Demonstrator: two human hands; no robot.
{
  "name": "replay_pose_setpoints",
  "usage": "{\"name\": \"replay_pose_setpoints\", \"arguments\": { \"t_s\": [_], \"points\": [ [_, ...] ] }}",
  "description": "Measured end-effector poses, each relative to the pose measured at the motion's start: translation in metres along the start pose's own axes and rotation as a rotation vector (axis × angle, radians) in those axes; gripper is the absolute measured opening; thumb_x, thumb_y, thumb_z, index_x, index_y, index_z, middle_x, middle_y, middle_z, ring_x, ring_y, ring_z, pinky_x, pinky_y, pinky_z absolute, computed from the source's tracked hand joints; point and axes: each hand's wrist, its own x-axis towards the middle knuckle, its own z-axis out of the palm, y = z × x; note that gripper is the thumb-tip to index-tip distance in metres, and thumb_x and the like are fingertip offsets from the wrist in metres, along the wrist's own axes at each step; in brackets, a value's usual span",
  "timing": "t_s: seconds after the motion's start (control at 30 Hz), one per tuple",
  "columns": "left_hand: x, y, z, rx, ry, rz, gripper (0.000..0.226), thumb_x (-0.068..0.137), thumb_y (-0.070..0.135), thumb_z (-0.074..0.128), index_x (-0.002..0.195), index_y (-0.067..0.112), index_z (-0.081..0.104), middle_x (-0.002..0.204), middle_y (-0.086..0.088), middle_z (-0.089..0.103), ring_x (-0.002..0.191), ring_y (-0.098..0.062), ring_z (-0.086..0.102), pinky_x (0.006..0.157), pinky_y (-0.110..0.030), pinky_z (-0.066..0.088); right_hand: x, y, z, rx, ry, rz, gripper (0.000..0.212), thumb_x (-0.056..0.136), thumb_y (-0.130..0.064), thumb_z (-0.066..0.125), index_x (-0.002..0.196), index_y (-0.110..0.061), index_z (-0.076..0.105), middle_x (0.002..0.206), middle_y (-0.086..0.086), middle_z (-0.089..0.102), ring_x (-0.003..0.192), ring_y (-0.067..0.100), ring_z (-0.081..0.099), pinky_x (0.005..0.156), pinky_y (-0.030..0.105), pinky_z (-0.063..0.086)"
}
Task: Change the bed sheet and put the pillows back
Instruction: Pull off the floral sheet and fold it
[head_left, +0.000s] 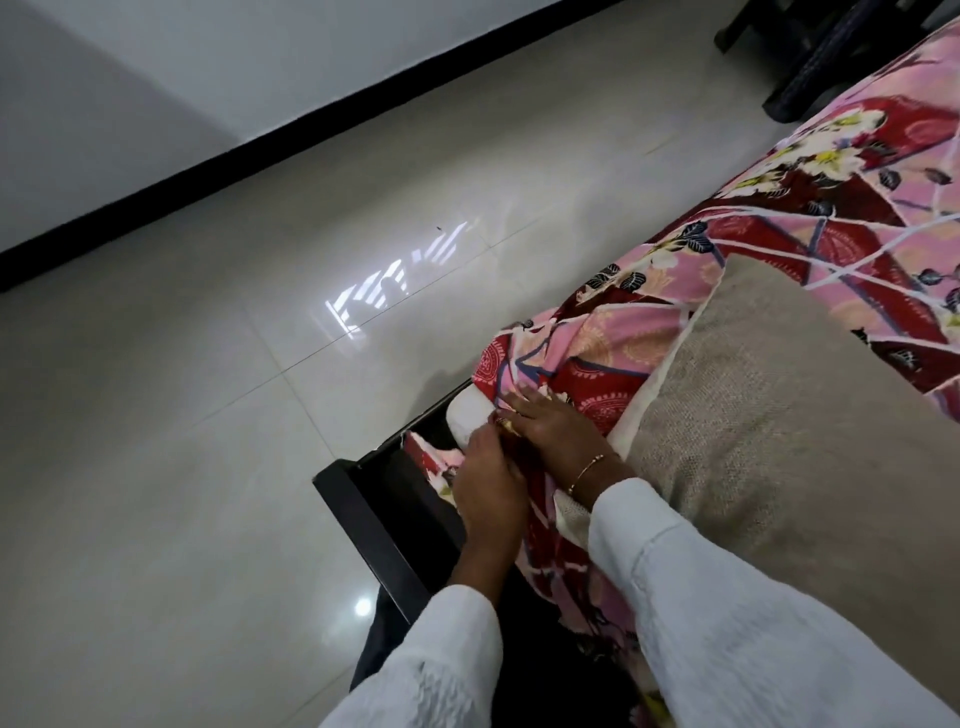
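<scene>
At the bed's corner, the left hand (488, 480) grips a fold of the red-and-pink sheet (613, 353) down beside the dark frame (363, 519). Just beside it, the right hand (550, 423) lies flat on the sheet, fingers spread, pressing over the white mattress (470, 413) corner. A beige pillow (779, 415) rests on the bed close by.

A floral bed sheet (779, 218) and beige pillow (779, 415) lie on the bed (363, 519).

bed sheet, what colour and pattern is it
Pink and red bed sheet with white lines and dark leaves, head view.
</scene>
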Motion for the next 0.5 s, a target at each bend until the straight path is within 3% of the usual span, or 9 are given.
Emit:
{"name": "replay_pose_setpoints", "arguments": {
  "t_s": [0.1,0.2,0.27,0.37,0.43,0.5],
  "points": [
    [-0.005,0.022,0.005,-0.008,-0.044,0.164,0.043,0.081,0.027,0.034,0.098,-0.001,0.062,0.091,-0.015,0.063,0.073,-0.03,0.061,0.057,-0.029,0.041,-0.018,0.008,-0.015,0.101,0.069,0.097,0.03,0.071,-0.012,0.052,0.089,-0.005,0.074,0.092,0.014,0.073,0.084,0.027,0.071,0.064,0.036,0.057],
    [-0.009,0.045,0.022,-0.14,-0.187,0.183,0.035,0.082,0.018,0.046,0.111,0.002,0.059,0.106,-0.014,0.061,0.094,-0.029,0.056,0.08,-0.034,0.047,-0.043,0.024,-0.04,0.058,0.188,0.233,0.038,0.073,-0.011,0.04,0.09,0.0,0.073,0.092,0.019,0.071,0.083,0.03,0.071,0.064,0.037,0.057],
    [-0.01,0.074,0.032,-0.349,-0.276,0.175,0.026,0.087,0.007,0.045,0.11,0.002,0.058,0.107,-0.014,0.062,0.095,-0.025,0.056,0.087,-0.038,0.047,-0.054,0.037,-0.06,0.07,0.282,0.351,0.037,0.074,-0.008,0.041,0.09,0.004,0.071,0.093,0.024,0.07,0.082,0.034,0.07,0.066,0.042,0.056],
    [-0.011,0.13,0.029,-0.706,-0.468,0.032,0.022,0.095,-0.002,0.039,0.113,0.001,0.052,0.11,-0.016,0.058,0.094,-0.014,0.053,0.092,-0.029,0.043,-0.068,0.054,-0.094,0.002,0.403,0.492,0.036,0.075,-0.006,0.042,0.095,0.007,0.069,0.096,0.028,0.068,0.084,0.039,0.068,0.071,0.047,0.055],
    [-0.013,0.151,0.025,-0.745,-0.485,0.02,0.022,0.096,0.0,0.04,0.115,0.003,0.051,0.109,-0.012,0.058,0.092,-0.01,0.054,0.088,-0.021,0.041,-0.073,0.06,-0.11,-0.074,0.435,0.522,0.037,0.076,-0.007,0.043,0.099,0.005,0.068,0.097,0.027,0.068,0.086,0.039,0.068,0.073,0.044,0.055],
    [-0.017,0.151,0.021,-0.668,-0.43,0.074,0.024,0.095,0.003,0.043,0.117,0.007,0.052,0.113,-0.012,0.06,0.097,-0.015,0.055,0.091,-0.024,0.042,-0.075,0.062,-0.11,-0.049,0.397,0.507,0.038,0.077,-0.007,0.043,0.105,0.003,0.067,0.099,0.026,0.067,0.089,0.04,0.067,0.082,0.039,0.052]
  ]
}}
